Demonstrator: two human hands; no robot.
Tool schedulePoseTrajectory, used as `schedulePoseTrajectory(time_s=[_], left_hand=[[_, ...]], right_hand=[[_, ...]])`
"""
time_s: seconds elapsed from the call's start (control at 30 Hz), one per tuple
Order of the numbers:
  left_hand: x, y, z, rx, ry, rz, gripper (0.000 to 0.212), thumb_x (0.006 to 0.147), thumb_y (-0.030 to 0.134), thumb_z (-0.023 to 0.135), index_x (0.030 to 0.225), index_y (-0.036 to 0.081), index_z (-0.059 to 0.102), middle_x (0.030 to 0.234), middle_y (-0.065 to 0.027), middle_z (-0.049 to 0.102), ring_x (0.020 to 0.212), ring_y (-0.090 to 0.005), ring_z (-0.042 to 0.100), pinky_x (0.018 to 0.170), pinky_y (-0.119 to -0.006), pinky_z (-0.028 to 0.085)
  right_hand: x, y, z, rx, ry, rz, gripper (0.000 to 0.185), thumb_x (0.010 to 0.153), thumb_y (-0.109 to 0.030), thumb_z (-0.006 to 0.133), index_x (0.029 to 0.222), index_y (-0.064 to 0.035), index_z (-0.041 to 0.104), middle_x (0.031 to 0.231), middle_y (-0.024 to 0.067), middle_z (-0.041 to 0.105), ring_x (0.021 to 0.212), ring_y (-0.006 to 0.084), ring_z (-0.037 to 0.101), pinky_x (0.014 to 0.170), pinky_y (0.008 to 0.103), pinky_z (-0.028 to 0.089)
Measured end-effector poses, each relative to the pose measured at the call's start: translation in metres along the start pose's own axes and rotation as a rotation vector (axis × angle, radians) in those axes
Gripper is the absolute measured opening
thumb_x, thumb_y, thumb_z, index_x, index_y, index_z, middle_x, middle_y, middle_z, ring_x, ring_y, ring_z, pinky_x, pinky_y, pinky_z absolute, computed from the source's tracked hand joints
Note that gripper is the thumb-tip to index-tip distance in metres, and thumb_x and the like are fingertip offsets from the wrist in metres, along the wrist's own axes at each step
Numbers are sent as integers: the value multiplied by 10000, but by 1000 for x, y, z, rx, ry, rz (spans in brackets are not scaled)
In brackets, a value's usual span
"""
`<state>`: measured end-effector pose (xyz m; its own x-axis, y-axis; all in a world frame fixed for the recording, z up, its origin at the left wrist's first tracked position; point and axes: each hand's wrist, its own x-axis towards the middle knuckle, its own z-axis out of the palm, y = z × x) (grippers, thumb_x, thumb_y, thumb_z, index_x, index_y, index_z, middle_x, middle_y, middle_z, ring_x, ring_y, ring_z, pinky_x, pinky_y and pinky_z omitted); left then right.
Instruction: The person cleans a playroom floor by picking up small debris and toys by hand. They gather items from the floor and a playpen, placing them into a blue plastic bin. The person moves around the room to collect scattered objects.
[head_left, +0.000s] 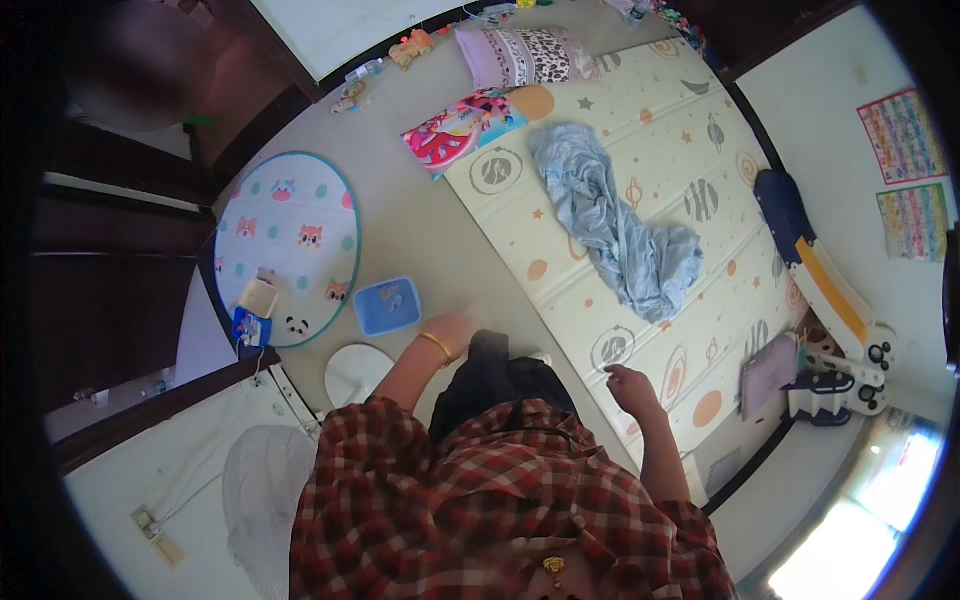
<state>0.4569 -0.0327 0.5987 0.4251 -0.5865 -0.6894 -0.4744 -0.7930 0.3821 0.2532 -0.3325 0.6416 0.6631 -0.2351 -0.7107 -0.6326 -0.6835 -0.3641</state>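
Observation:
My left hand (451, 333), blurred and with a gold bangle at its wrist, hangs beside my dark trousers (491, 379). Nearest to it is a blue plastic basin (388, 306) on the floor, holding a few small items too small to name. My right hand (632, 390) hovers above the near edge of a cream folding play mat (517, 262) printed with planets and stars. Its fingers are loosely bent and slightly apart, with nothing seen in them. A crumpled light-blue cloth (600, 217) lies across the mat, farther off than both hands.
Left of the basin are a round animal-print mat (300, 195), a blue box (251, 327) and the fan's white round base (358, 373). A patterned pillow (529, 58) and colourful printed sheet (465, 131) lie at the far end. A child's slide (829, 289) stands right.

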Motion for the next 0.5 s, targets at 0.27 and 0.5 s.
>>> schedulePoseTrajectory(time_s=[0.27,0.5], left_hand=[[-15,-13,28,-88,-28,-25,357,758,243,528,1073,78,498,1048,-153,530,984,-302,484,847,-384,379],[-3,8,28,-157,-6,-94,356,750,231,538,1068,75,504,1012,-149,546,962,-304,492,829,-379,391]], right_hand=[[43,-21,0,-154,-54,-180,278,757,-189,477,1006,-96,558,861,130,604,832,282,567,742,380,442],[73,-22,0,-276,-233,-255,291,765,-182,457,1039,-122,535,934,122,589,893,291,546,770,390,434]])
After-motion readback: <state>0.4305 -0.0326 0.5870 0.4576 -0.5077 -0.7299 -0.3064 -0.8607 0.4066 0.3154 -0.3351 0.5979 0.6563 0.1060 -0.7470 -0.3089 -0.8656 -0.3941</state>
